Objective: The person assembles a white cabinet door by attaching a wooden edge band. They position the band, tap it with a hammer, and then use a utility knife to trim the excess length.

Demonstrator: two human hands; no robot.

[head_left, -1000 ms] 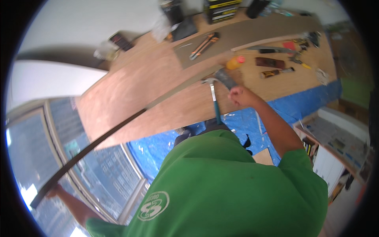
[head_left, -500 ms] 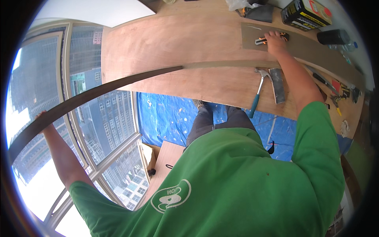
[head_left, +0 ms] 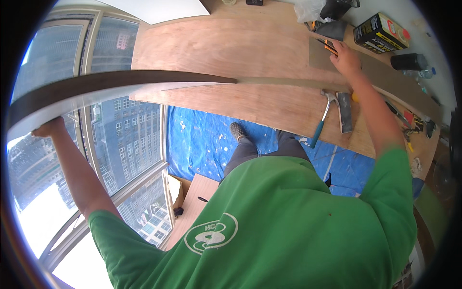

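Observation:
My left hand [head_left: 49, 127], at the far left in front of the windows, is closed at the lower edge of a long, flexible strip [head_left: 130, 77]. The strip is dark brown on one side and whitish underneath, and it arcs across to the workbench. Farther right, a tan length [head_left: 288, 82] runs on along the board in line with it; whether both are one piece I cannot tell. My right hand [head_left: 345, 57] is closed around an orange-and-black utility knife [head_left: 329, 46], above a grey-brown panel [head_left: 317, 59] at the back right. My fingers partly hide the knife.
On the wooden board [head_left: 202, 48] lie a claw hammer [head_left: 323, 118] and a dark flat block [head_left: 345, 113]. A black metal can [head_left: 380, 33], a dark bottle [head_left: 408, 61] and a plastic bag [head_left: 309, 9] stand behind. Blue sheeting [head_left: 192, 135] covers the floor.
The strip's left end has risen and turned, showing its whitish side, while my left hand has shifted to its lower edge. My right hand has lifted the knife off the panel and tilted it.

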